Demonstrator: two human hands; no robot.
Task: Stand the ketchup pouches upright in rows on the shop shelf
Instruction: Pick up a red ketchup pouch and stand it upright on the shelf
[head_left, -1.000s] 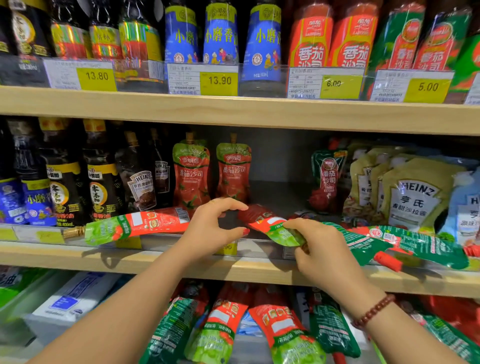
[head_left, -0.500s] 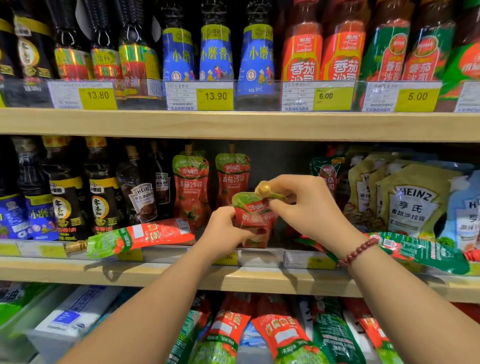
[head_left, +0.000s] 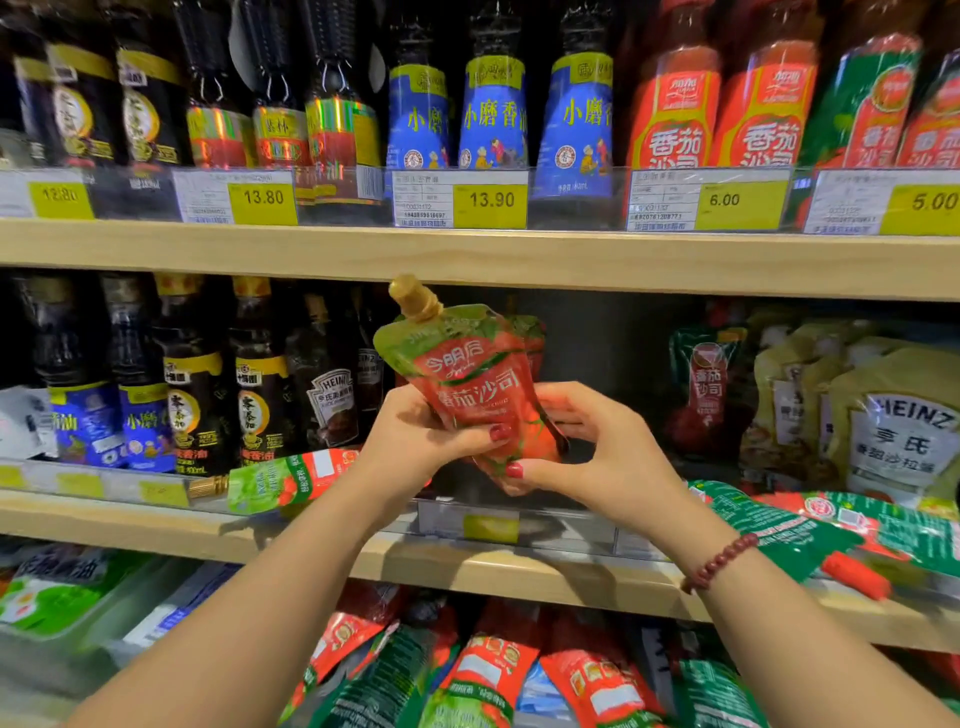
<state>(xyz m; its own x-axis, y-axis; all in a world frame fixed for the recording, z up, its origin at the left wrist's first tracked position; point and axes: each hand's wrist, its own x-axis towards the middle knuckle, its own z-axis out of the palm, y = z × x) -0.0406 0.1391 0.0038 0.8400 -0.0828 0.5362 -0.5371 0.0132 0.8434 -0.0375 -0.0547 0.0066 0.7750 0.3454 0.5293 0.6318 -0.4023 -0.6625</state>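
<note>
Head camera, the only view. Both hands are clamped on one ketchup pouch (head_left: 475, 382). The left hand (head_left: 415, 441) wraps its left edge with the thumb across the front, and the right hand (head_left: 602, 457) cups the base from the right. The cap (head_left: 413, 299) points up and leans left. I judge the low two-handed grip is meant to spread the bottom so the pouch will stand. It is held in front of a dark gap on the shelf (head_left: 467, 566), where I take the row to belong.

Left of the left hand, a fallen pouch (head_left: 291, 478) lies flat with its cap pointing away from the hands. Right of the right wrist, more green-and-red pouches (head_left: 779, 519) sprawl over the shelf's front edge, probably waiting their turn.

Fingers cover the held pouch's base, so I cannot tell whether it touches anything. A standing pouch (head_left: 532, 332) just behind it shows only a corner. Below both forearms, the lower-shelf pouches (head_left: 493, 670) are blurred and cut off.
</note>
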